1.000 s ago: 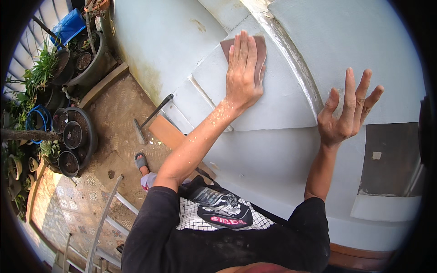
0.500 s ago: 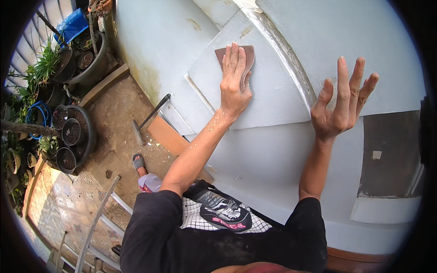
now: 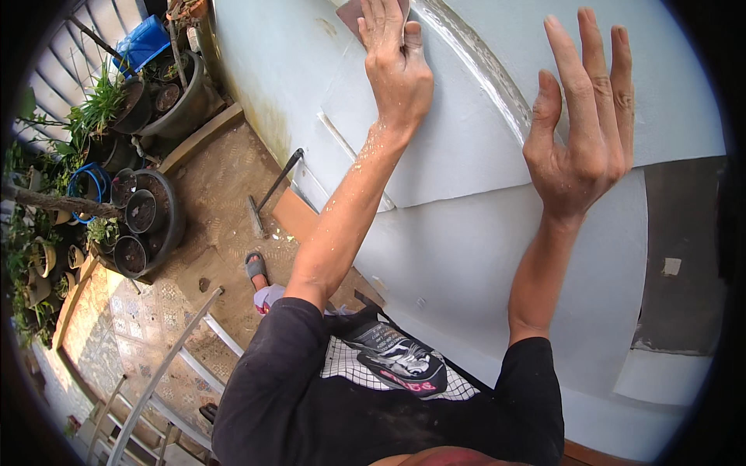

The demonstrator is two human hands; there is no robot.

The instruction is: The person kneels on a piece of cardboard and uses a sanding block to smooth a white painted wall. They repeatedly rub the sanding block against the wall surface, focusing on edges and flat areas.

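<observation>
High on the pale blue-grey wall (image 3: 458, 147), my left hand (image 3: 398, 81) presses a brown sheet of sandpaper (image 3: 352, 15) flat with its fingers. The upper part of the sheet is cut off by the picture's edge. White dust flecks my left forearm. Farther right, my right hand (image 3: 581, 151) is open, its fingers stretched upward and nothing in it. Whether its palm touches the wall I cannot tell. Between the hands a rough whitish ridge (image 3: 489, 70) runs down the wall in a curve.
A dark grey panel (image 3: 680, 248) is set in the wall at right. Down on the left are potted plants (image 3: 140, 213), a long-handled tool (image 3: 280, 182) leaning on the wall, an orange-brown board (image 3: 295, 215) and a metal ladder (image 3: 163, 357). A sandalled foot (image 3: 256, 266) stands on the patterned floor.
My left hand has slid the sandpaper up the wall, partly out of the picture. My right hand has risen, its fingers straighter. The whole view has shifted slightly.
</observation>
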